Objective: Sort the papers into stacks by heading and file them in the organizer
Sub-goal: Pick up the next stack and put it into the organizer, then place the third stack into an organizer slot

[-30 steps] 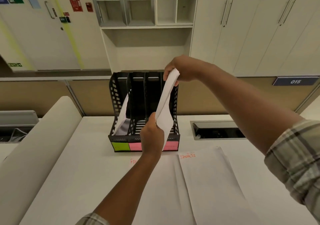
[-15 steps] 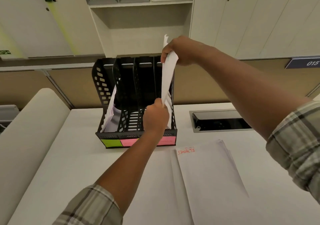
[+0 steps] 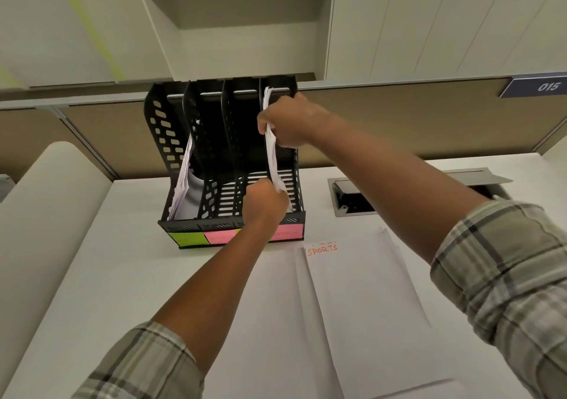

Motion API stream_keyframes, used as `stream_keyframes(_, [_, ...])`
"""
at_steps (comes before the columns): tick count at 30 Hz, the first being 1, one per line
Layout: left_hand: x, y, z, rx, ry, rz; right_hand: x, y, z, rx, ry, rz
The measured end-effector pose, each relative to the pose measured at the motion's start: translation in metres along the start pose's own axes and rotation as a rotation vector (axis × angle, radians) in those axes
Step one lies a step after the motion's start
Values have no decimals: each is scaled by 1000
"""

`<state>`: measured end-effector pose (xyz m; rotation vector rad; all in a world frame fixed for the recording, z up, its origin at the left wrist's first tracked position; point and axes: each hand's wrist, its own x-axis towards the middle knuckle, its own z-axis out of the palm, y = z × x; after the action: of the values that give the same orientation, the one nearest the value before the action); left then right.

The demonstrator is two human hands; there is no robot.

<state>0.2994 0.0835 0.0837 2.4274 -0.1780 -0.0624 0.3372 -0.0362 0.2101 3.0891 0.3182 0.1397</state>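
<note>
1. One black mesh organizer [image 3: 171,141] stands on the white bench [image 3: 101,276], with four upright slots. On its front edge I count three coloured labels showing: one green [image 3: 187,238], two pink [image 3: 221,237]; my left wrist hides part of that strip.
2. The leftmost slot holds one sheaf of filed papers [image 3: 184,180] leaning against the left wall. The two middle slots show only their slatted floor.
3. In the rightmost slot stands the bundle of papers [image 3: 271,156]. My left hand [image 3: 264,202] has its fingers clenched round the lower edge; my right hand [image 3: 287,125] pinches it higher up.
4. Near me on the bench lie two flat stacks: one partly under my left arm [image 3: 276,322], and one headed "SPORTS" [image 3: 368,300] overlapping it on the right.
5. A second ago the bundle was tilted above the organizer; now it is nearly upright and lower, inside the slot.
</note>
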Motion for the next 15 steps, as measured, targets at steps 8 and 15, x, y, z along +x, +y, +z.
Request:
stream_keyframes(8, [-38, -23, -28, -169, -1, 93, -67, -37, 11, 274, 246, 207])
stream_keyframes(15, [-117, -124, -20, -90, 67, -64, -174, -109, 123, 662, 51, 551])
